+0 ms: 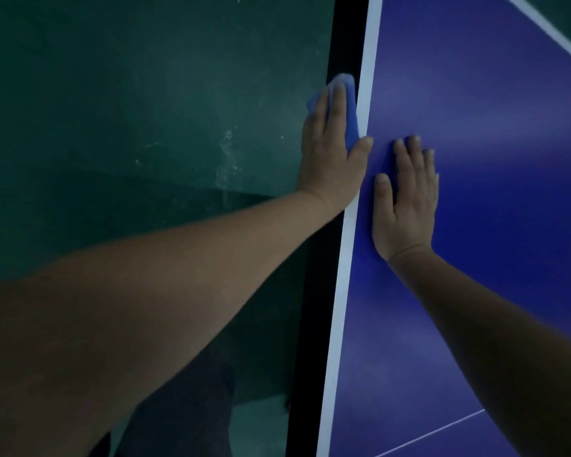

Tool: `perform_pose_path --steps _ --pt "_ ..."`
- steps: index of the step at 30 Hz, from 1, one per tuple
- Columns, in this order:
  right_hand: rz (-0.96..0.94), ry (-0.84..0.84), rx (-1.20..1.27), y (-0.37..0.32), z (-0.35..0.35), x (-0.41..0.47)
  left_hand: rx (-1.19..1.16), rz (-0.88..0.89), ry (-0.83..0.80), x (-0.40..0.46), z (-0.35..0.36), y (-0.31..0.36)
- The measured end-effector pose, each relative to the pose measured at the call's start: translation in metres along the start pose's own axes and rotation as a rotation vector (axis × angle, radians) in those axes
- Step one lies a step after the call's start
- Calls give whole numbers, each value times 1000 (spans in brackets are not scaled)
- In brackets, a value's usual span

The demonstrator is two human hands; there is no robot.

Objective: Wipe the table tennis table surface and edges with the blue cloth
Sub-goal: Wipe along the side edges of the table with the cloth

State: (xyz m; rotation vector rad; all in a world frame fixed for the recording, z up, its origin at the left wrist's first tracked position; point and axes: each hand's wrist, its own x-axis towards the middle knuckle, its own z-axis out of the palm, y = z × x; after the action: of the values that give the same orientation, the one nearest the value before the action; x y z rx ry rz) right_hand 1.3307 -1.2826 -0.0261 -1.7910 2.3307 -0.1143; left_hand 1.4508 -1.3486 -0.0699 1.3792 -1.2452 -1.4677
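The blue table tennis table (491, 143) fills the right half of the head view, with a white line along its left border and a black side edge (343, 44) below it. My left hand (333, 153) presses the blue cloth (449, 110) against that black side edge, fingers stretched over the cloth, thumb hooked onto the white line. My right hand (406, 199) lies flat on the blue top just right of the white line, fingers straight and holding nothing.
A dark green floor (129, 110) with pale scuff marks lies left of the table. A thin white centre line (442, 430) crosses the tabletop at the bottom right. Another white line (554, 31) marks the table's far border at the top right.
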Motion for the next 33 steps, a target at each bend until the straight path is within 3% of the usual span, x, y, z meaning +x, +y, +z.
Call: perform_pose_path --steps 2,5,9,15,21,25,29,33 --pt "-3 1 -3 0 0 1 -10 -20 15 -5 2 3" --pt "-7 12 -7 1 1 1 -18 50 -12 -78 4 -10" --pt "0 14 -11 2 2 1 -60 -46 -98 -161 3 -33" --pt "7 -23 -12 -3 -4 2 69 36 -55 -77 -3 -27" --pt "-69 -85 61 -10 -29 54 -40 -31 -43 43 -9 9" --pt "-201 -85 -47 -27 -46 163 -65 11 -34 6 -6 0" --pt "-133 -82 -57 -41 -27 237 -36 15 -103 -58 -4 -12" --pt "-112 -17 -40 -40 -16 238 -43 10 -77 -4 -3 2"
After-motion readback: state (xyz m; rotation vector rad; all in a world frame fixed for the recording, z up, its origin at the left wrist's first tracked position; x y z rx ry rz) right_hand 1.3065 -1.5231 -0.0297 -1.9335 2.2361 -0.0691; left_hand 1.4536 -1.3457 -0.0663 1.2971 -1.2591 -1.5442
